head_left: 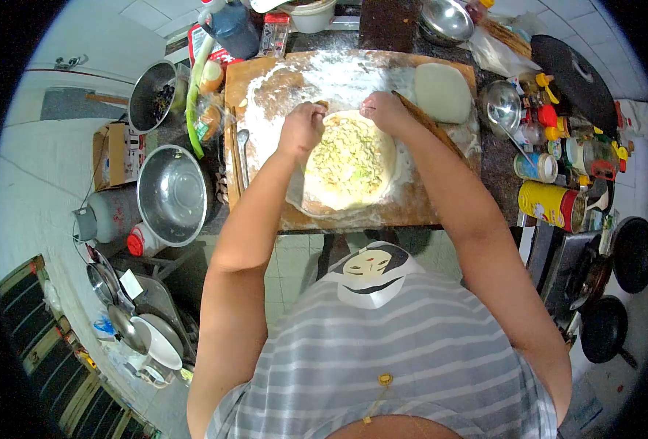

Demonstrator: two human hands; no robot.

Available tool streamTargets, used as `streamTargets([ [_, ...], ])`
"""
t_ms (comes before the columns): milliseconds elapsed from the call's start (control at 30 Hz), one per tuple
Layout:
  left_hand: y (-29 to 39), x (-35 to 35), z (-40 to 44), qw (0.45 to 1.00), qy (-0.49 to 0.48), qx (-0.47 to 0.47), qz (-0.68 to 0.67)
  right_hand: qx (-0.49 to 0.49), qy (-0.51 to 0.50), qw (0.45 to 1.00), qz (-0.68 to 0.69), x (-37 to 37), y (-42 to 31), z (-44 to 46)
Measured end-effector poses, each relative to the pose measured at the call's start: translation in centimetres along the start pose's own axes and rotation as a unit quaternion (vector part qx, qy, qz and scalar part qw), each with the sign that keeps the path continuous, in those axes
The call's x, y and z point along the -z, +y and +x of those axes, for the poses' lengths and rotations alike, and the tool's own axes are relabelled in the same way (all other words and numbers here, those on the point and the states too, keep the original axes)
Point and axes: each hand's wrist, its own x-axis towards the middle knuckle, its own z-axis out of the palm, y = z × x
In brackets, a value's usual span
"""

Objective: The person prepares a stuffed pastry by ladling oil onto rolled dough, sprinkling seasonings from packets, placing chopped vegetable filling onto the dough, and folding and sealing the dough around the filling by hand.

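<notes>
A flattened sheet of dough (315, 202) lies on the floured wooden board (265, 84), with a chopped pale green and yellow filling (347, 157) spread over it. At the sheet's upper left edge is my left hand (304, 128), its fingers bent together; what they pinch is too small to make out. My right hand (384, 111) is at the upper right edge with its fingers closed, and their hold is also unclear. Beside my right forearm a rolling pin (430, 126) lies partly hidden. A smooth lump of dough (442, 93) rests at the board's upper right.
Chopsticks (233, 154) and a spoon (243, 157) lie along the board's left side. Left of it stand a large metal bowl (172, 194), a smaller bowl (153, 97) and a green onion (191, 110). Jars, a yellow can (547, 204) and a metal bowl (501, 107) are at right.
</notes>
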Motion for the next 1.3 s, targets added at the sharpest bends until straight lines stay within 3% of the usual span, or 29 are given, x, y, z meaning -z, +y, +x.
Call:
streamTargets([
  [33,0.1,0.1,0.4,1.000,0.006,0.001,-0.014,-0.022,-0.006,1.000,-0.001,0.0,-0.1,0.1],
  [100,0.6,0.0,1.2,0.994,-0.076,0.083,-0.009,-0.065,-0.018,0.998,-0.003,0.0,-0.4,0.4],
  [133,1.0,0.1,1.6,0.985,-0.118,0.123,-0.006,-0.052,-0.053,0.997,-0.018,0.2,-0.5,0.4],
  [233,0.1,0.0,2.2,0.970,-0.196,0.123,-0.078,-0.007,-0.112,0.993,-0.031,1.0,-0.9,0.5],
  [433,-0.5,1.1,1.7,0.959,-0.208,0.085,-0.170,0.036,-0.099,0.978,0.182,2.1,-0.9,-1.4],
  [533,0.0,1.8,1.1,0.923,-0.218,0.096,-0.302,0.021,-0.101,0.964,0.244,2.8,-1.6,-2.5],
  [800,1.9,3.2,-1.1,0.908,-0.194,0.127,-0.350,-0.023,-0.137,0.918,0.371,2.6,-2.3,-5.5],
  [1000,3.5,4.0,-3.1,0.910,-0.200,0.124,-0.341,0.033,-0.143,0.946,0.289,2.3,-1.7,-7.6],
  [1100,3.9,4.2,-4.2,0.925,-0.203,0.120,-0.299,0.083,-0.104,0.979,0.153,2.2,-2.0,-9.0],
  [1200,4.3,4.2,-5.6,0.937,-0.199,0.097,-0.272,0.067,-0.115,0.983,0.126,1.8,-2.6,-10.6],
  [1300,3.9,3.8,-7.0,0.956,-0.179,0.031,-0.230,0.183,-0.081,0.972,0.119,0.8,-2.2,-11.7],
])
